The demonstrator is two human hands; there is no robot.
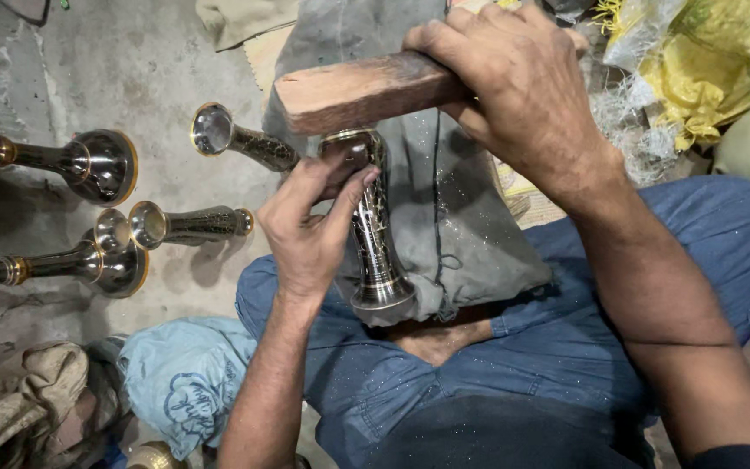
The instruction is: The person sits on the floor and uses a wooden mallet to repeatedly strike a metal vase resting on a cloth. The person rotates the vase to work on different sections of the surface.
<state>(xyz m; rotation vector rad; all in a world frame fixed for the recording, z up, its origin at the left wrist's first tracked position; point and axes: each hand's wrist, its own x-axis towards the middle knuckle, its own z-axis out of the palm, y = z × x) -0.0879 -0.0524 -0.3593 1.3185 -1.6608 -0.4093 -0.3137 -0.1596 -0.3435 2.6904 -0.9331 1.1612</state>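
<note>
A bare grey concrete floor (158,69) carries the work. On it at the left lie four flared metal pieces on their sides: two long stems (88,165) (88,260) and two short ones (240,139) (188,226). A crumpled blue cloth (184,378) and tan sacking (10,408) lie lower left; yellow bags (705,61) at upper right.

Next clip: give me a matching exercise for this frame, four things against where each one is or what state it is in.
Things:
1. wooden block
2. engraved metal vase
3. light blue cloth
4. grey cloth pad

Places or states:
a. bunched on the floor at lower left
b. gripped by the right hand
c. draped over the lap
d. steadied by the left hand

Pairs: 1-b, 2-d, 3-a, 4-c
</note>
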